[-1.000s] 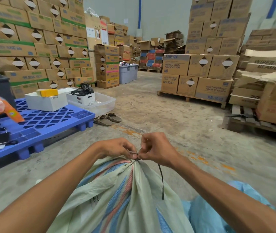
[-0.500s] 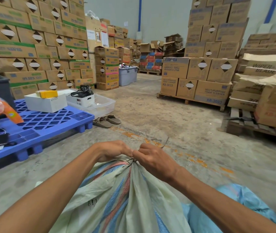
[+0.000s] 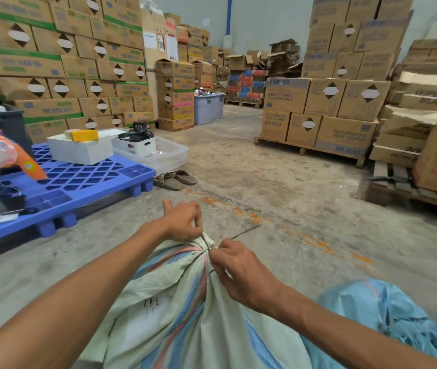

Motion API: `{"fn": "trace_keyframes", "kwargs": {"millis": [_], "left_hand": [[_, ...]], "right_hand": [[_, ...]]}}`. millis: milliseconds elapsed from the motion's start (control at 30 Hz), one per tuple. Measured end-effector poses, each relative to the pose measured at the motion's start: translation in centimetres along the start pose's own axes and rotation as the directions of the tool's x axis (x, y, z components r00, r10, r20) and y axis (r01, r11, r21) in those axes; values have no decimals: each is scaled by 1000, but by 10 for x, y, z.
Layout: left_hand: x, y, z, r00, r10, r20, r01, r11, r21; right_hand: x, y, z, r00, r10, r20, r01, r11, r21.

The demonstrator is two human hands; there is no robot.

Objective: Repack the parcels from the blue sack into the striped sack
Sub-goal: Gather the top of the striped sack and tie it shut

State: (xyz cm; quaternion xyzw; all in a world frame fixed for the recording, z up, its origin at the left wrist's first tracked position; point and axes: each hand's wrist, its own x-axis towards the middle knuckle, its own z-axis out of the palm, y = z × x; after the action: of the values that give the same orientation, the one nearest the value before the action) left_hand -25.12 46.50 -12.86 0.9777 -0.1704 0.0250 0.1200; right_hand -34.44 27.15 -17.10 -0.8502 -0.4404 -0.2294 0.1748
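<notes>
The striped sack (image 3: 182, 310), pale green with blue and red stripes, stands full in front of me with its mouth gathered into a neck. A thin dark tie (image 3: 241, 233) circles that neck, one end sticking out to the right. My left hand (image 3: 182, 222) pinches the tie at the top of the neck. Just right of the neck, my right hand (image 3: 238, 267) pinches the tie as well. The blue sack (image 3: 388, 312) lies crumpled at the lower right. No parcels are visible.
A blue plastic pallet (image 3: 79, 187) at left carries white boxes (image 3: 81, 149) and bags. A pair of sandals (image 3: 174, 178) lies beside it. Stacked cartons on wooden pallets (image 3: 326, 113) line the right and left, and a grey tub (image 3: 208, 107) stands farther back.
My hands have moved apart on the tie: the left rose a little, the right dropped to the right side of the neck. The loose end that hung down the sack points right.
</notes>
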Motion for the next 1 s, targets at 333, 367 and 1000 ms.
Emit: {"fn": "trace_keyframes", "kwargs": {"millis": [333, 367, 1000], "left_hand": [[-8, 17, -30, 974, 169, -150, -167, 986, 29], [-11, 24, -34, 979, 155, -132, -154, 988, 20], [2, -40, 31, 926, -208, 314, 49, 894, 446]], "right_hand": [[-16, 32, 4, 533, 716, 450, -823, 562, 81], [-15, 37, 5, 546, 691, 473, -817, 565, 118], [-54, 80, 7, 448, 739, 503, -875, 248, 415]]}}
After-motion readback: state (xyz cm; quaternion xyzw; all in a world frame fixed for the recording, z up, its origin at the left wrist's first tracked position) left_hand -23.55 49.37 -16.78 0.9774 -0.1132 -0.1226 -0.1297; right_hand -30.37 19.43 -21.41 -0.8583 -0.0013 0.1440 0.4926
